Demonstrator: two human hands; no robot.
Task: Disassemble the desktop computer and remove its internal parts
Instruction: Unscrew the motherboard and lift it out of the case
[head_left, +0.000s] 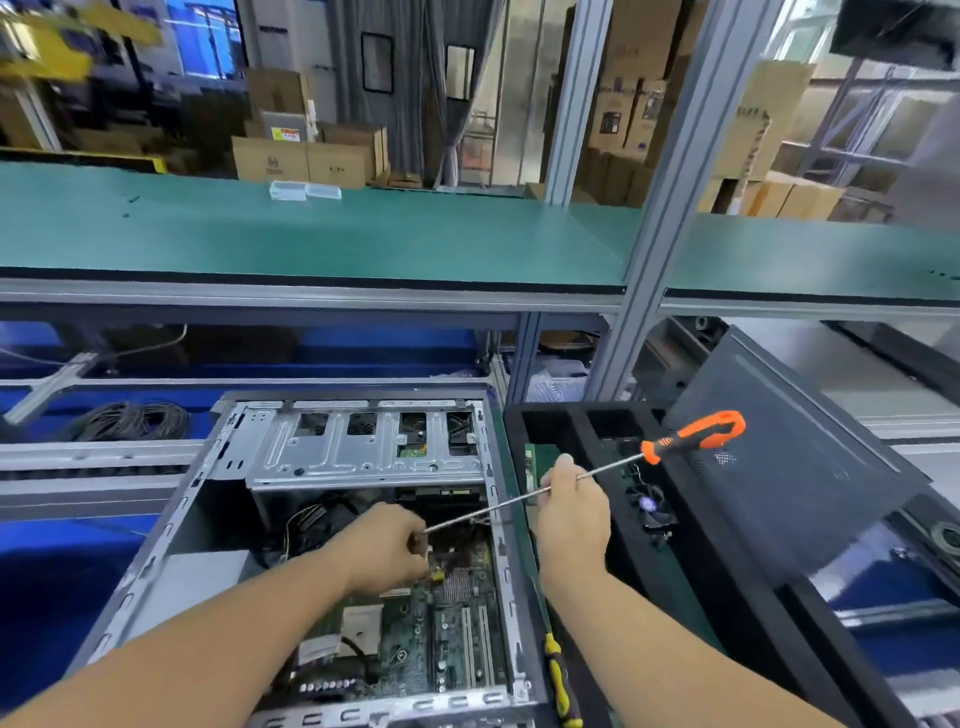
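Observation:
An open desktop computer case (171, 525) lies on its side in front of me, its green motherboard (447, 639) exposed and a silver drive cage (363, 447) at the far end. My right hand (571, 514) grips the long metal shaft of an orange-handled screwdriver (696, 434), which slants down into the case. My left hand (384, 551) is inside the case over the motherboard, fingers pinched around the screwdriver's tip; what lies under them is hidden.
A black foam tray (550, 421) to the right of the case holds a green circuit board (532, 467) and a small fan (649, 506). A dark side panel (789, 457) leans over it. A yellow-handled screwdriver (558, 675) lies by the case. Coiled cables (130, 421) sit far left. A green shelf (311, 234) runs overhead.

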